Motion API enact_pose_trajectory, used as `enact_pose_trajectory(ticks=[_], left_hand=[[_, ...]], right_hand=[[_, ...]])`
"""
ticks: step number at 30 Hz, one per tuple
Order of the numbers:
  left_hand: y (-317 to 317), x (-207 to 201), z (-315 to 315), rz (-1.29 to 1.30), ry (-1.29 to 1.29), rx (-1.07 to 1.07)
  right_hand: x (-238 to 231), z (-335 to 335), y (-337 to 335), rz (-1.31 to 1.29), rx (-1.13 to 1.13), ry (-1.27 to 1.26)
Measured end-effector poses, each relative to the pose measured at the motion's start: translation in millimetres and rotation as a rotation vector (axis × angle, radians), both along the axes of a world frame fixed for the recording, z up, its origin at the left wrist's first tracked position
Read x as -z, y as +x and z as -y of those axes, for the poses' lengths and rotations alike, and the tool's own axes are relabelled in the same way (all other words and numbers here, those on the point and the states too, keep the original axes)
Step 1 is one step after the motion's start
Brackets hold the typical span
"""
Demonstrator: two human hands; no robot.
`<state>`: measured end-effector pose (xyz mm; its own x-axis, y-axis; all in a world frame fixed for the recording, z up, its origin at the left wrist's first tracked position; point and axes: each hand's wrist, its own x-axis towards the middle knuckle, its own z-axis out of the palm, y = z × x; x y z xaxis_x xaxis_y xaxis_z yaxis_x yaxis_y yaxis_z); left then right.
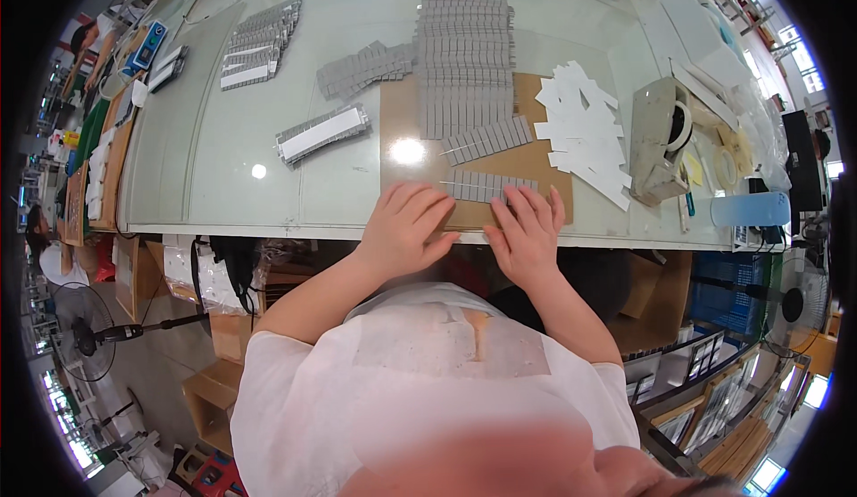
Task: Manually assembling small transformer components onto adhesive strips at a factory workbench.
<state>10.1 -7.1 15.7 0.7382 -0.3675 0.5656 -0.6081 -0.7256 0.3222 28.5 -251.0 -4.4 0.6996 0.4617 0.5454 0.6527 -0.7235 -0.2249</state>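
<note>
A grey segmented strip (486,186) lies at the front of a brown cardboard sheet (402,153), between my two hands. My left hand (409,222) has its fingers curled together at the strip's left end. The fingers of my right hand (528,229) bend over the right end, thumb toward the table edge. Just beyond lies another grey strip (489,141), slightly tilted. Behind it, many overlapping grey strips form a long stack (466,64). White paper pieces (582,126) are heaped to the right. What lies under my fingertips is hidden.
Left of the cardboard are a loose grey pile (366,68), a bundle with a white top (323,133) and a farther pile (262,43). At right stand a tape dispenser (662,135) and a translucent blue box (750,210). The table's front edge (312,232) runs below my wrists.
</note>
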Motion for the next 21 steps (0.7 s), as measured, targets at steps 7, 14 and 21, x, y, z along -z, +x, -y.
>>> enact_pose_trajectory(ticks=[7, 14, 21], left_hand=[[-5.3, 17.5, -8.5, -0.015, -0.008, 0.112], [-5.0, 13.5, -6.2, -0.007, 0.056, 0.041], [-5.2, 12.0, -6.0, 0.008, 0.071, 0.005]], right_hand=[[-2.5, -25.4, 0.8, -0.024, -0.062, 0.033], [-1.3, -24.3, 1.3, -0.012, -0.105, 0.050], [0.1, -23.6, -0.1, -0.017, -0.099, 0.054]])
